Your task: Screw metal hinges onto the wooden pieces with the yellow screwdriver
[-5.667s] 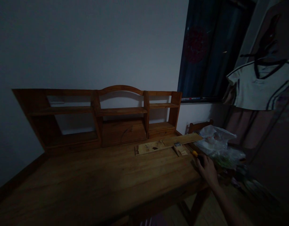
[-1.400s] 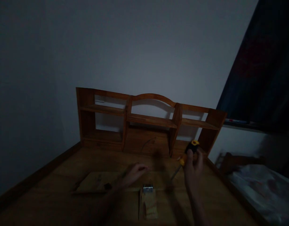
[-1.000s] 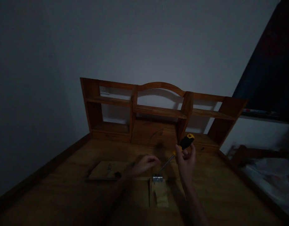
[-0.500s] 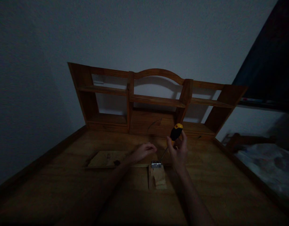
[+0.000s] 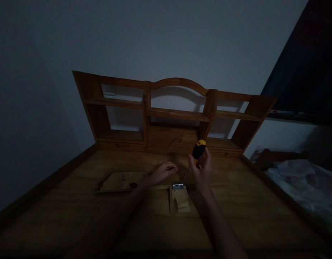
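The room is dim. My right hand (image 5: 201, 174) is closed around a screwdriver (image 5: 197, 151) with a black and yellow handle; its shaft slants down to a small metal hinge (image 5: 178, 185). The hinge sits where a flat wooden board (image 5: 120, 181) meets a short wooden block (image 5: 179, 201) on the desk. My left hand (image 5: 164, 172) rests on the board just left of the hinge, fingers curled and pressing down. Whether it holds anything small I cannot make out.
A wooden desk (image 5: 74, 219) carries a shelf hutch (image 5: 171, 115) against the wall. A dark spot (image 5: 133, 185) lies on the board. At the right are a chair back (image 5: 274, 156) and pale bags or cloth (image 5: 303, 187). A dark window (image 5: 303, 72) is upper right.
My right hand brought the screwdriver from the desk's right edge to the hinge and lowered its tip onto it. My left hand settled on the board. In the last half second little moved.
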`<state>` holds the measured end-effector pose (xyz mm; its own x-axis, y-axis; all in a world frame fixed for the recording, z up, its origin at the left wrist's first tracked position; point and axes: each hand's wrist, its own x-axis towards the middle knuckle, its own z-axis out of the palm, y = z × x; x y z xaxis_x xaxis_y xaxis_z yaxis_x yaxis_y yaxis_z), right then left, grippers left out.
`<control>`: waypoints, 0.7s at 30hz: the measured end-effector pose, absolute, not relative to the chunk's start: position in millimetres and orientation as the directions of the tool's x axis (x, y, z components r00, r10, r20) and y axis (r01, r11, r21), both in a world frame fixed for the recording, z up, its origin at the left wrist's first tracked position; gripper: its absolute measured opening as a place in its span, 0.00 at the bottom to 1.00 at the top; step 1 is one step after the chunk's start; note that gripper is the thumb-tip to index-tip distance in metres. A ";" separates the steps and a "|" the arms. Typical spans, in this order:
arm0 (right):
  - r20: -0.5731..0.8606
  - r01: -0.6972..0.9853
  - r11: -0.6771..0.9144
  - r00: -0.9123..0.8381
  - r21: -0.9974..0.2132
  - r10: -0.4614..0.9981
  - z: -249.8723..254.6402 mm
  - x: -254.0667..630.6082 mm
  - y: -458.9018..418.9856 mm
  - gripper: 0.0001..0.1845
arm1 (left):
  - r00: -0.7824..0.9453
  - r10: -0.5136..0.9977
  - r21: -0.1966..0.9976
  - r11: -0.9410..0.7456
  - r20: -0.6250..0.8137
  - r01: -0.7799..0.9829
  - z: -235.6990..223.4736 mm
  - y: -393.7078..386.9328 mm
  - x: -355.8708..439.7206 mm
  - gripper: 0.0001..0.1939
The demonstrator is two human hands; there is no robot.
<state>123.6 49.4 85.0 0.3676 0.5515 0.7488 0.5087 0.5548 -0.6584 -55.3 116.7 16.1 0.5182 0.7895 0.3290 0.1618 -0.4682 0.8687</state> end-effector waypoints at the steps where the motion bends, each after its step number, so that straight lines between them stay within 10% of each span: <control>1: 0.749 0.505 0.557 0.371 -0.659 0.549 85.1 123.3 49.1 0.36 | 0.520 0.789 0.869 -0.468 0.327 0.162 16.3 116.7 -55.3 0.15; 21: 0.777 0.499 0.595 0.386 -0.629 0.498 79.9 122.7 51.0 0.37 | 0.524 0.784 0.848 -0.492 0.333 0.197 14.9 117.2 -56.5 0.12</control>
